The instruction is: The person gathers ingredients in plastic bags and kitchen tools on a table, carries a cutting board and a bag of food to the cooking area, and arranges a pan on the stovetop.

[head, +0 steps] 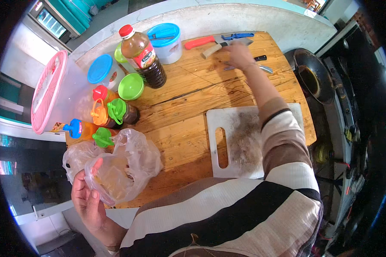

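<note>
Between the fingers and thumb of my left hand (88, 196) is the edge of a clear plastic piece (111, 183); whether bag or tub I cannot tell. Yellowish contents show through it. A thin plastic bag (144, 154) lies against its far side. My right hand (239, 56) is blurred, reaching over the knives at the table's far right, and its grip is unclear. Around it lie a red-handled knife (201, 42), a wooden-handled tool (212, 50), a blue-handled tool (238, 36) and a black-handled knife (260, 58). Below my right forearm rests a stained white cutting board (238, 141).
Squeeze bottles with coloured caps (99, 112), a large dark sauce bottle (144, 57), a green bowl (131, 86) and blue-lidded tubs (164, 45) crowd the wooden table's (180, 128) left side. A pink-lidded container (51, 93) stands beyond them. Off the right edge sits a wok (312, 77).
</note>
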Action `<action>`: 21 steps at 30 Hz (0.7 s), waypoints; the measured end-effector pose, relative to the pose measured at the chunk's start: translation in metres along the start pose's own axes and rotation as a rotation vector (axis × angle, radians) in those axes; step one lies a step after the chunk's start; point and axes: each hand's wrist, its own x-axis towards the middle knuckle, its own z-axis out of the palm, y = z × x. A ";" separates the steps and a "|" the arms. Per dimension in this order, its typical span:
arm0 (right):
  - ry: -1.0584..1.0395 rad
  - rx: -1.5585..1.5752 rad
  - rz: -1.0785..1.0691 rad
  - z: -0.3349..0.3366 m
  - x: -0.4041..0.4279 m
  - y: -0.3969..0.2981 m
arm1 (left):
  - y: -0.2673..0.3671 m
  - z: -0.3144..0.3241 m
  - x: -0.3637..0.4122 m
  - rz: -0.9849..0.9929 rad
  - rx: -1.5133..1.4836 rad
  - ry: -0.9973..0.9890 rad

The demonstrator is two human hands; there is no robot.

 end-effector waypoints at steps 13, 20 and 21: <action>0.346 -0.033 -0.262 0.022 0.013 -0.055 | 0.001 -0.004 0.010 -0.069 -0.044 0.086; 0.806 0.546 -0.017 -0.069 -0.019 -0.006 | -0.003 -0.001 0.021 -0.054 -0.005 0.083; 0.784 0.756 0.117 -0.084 -0.027 0.002 | -0.003 -0.002 0.021 -0.051 -0.005 0.086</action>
